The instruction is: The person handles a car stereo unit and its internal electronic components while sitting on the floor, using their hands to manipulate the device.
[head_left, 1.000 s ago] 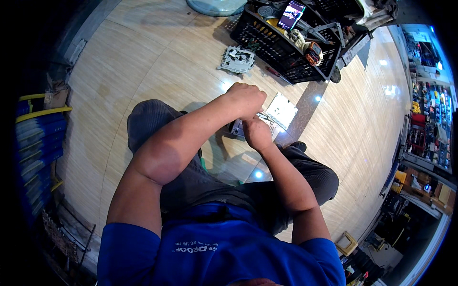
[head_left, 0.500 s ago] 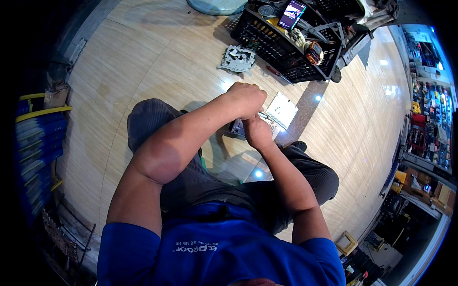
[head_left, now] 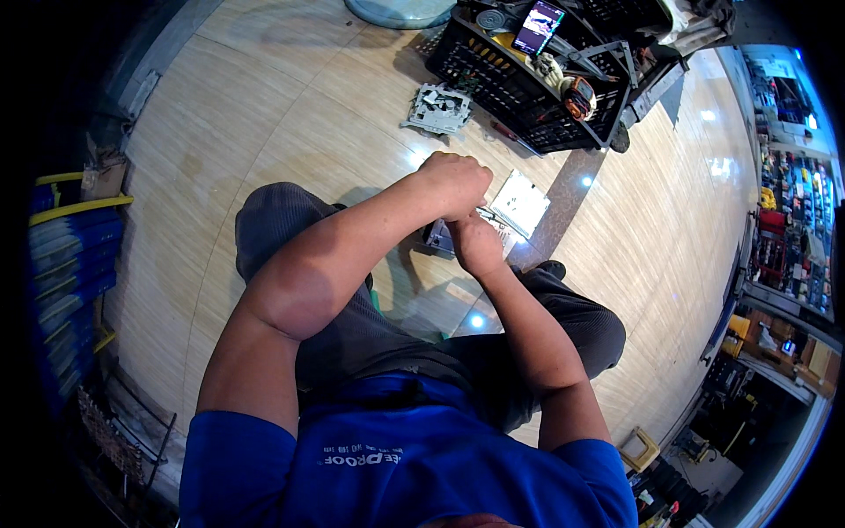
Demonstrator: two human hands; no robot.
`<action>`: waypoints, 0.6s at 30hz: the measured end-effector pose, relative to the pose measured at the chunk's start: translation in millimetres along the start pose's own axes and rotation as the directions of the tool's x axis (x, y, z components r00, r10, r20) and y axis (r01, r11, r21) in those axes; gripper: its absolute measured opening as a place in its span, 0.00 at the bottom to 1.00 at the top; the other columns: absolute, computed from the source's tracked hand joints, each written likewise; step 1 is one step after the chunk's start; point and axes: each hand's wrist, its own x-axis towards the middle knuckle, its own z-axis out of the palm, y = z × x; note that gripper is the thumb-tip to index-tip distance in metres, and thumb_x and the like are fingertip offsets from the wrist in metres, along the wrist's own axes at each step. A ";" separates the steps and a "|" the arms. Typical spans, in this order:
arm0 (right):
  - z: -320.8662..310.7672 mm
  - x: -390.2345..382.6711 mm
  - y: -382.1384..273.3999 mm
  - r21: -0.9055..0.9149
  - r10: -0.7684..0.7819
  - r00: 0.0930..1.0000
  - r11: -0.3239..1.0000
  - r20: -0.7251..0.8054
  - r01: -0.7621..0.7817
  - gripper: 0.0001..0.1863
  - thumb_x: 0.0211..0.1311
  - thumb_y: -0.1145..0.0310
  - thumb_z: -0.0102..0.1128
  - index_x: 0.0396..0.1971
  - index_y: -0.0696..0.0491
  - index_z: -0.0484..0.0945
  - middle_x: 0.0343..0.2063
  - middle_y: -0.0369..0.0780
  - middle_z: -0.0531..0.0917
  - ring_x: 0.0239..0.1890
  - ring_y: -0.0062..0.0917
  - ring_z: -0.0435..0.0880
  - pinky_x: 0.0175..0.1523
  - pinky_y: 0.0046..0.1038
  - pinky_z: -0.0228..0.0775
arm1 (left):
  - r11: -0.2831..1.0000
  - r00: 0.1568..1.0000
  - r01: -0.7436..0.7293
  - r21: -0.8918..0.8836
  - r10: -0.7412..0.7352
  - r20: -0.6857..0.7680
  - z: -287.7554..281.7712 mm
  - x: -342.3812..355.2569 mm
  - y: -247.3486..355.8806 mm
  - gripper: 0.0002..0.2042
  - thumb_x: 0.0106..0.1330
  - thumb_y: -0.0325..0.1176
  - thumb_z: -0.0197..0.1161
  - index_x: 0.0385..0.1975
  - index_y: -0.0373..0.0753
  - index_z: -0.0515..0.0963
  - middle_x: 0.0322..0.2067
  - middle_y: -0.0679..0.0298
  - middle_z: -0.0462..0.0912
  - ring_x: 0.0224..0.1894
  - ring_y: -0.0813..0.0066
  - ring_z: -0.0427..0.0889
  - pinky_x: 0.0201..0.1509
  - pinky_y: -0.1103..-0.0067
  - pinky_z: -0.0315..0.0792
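My left hand (head_left: 458, 185) is closed in a fist above the floor, knuckles up. Directly below it, and touching it, my right hand (head_left: 478, 246) has its fingers curled in. Whatever either hand grips is hidden behind the fingers and wrists. Under both hands sits a dark, boxy device with metal parts (head_left: 437, 236), mostly covered by them. Right beside the hands, a flat pale metal plate (head_left: 521, 204) with small holes lies tilted next to the device. Farther off on the floor rests a grey metal chassis (head_left: 439, 110) with cut-outs.
A black plastic crate (head_left: 519, 88) holds tools, a lit phone (head_left: 539, 28) and an orange-and-black gadget (head_left: 579, 97). By its near side lies a red-handled screwdriver (head_left: 504, 131). My bent legs frame the work area. Blue stacked boxes (head_left: 79, 273) stand at left, stocked shelves (head_left: 801, 211) at right.
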 end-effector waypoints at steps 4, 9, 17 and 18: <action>4.3 -1.9 1.1 -0.008 -0.086 0.995 0.996 -0.046 0.085 0.10 0.69 0.66 0.52 0.43 0.56 0.77 0.36 0.54 0.83 0.33 0.49 0.85 0.38 0.47 0.78 | 1.000 1.000 0.000 -0.009 0.000 -0.005 0.6 0.6 -0.3 0.16 0.65 0.41 0.66 0.46 0.37 0.79 0.45 0.50 0.84 0.50 0.52 0.84 0.53 0.61 0.77; 1.6 2.3 2.6 -0.122 -0.014 0.998 0.992 0.064 0.022 0.09 0.65 0.70 0.52 0.41 0.58 0.75 0.37 0.51 0.83 0.34 0.44 0.87 0.37 0.41 0.80 | 1.000 1.000 0.001 -0.008 -0.001 0.002 -1.0 -0.7 0.9 0.16 0.65 0.41 0.67 0.46 0.37 0.79 0.45 0.50 0.84 0.50 0.51 0.84 0.53 0.61 0.76; -2.4 -0.9 -5.5 -0.073 -0.020 0.999 0.997 0.040 0.023 0.10 0.66 0.68 0.52 0.41 0.59 0.73 0.37 0.52 0.82 0.33 0.45 0.87 0.38 0.41 0.80 | 1.000 1.000 -0.005 -0.016 0.005 -0.009 -1.3 -1.2 0.1 0.16 0.65 0.40 0.66 0.46 0.37 0.79 0.45 0.50 0.84 0.51 0.51 0.83 0.54 0.61 0.76; -2.2 -1.3 -6.1 -0.076 -0.029 0.999 0.997 0.043 0.032 0.10 0.67 0.69 0.52 0.42 0.59 0.73 0.37 0.52 0.82 0.34 0.45 0.86 0.39 0.42 0.80 | 1.000 1.000 0.001 -0.022 -0.001 0.003 -2.1 -0.9 0.5 0.16 0.65 0.40 0.66 0.46 0.37 0.79 0.45 0.50 0.84 0.51 0.51 0.83 0.54 0.61 0.76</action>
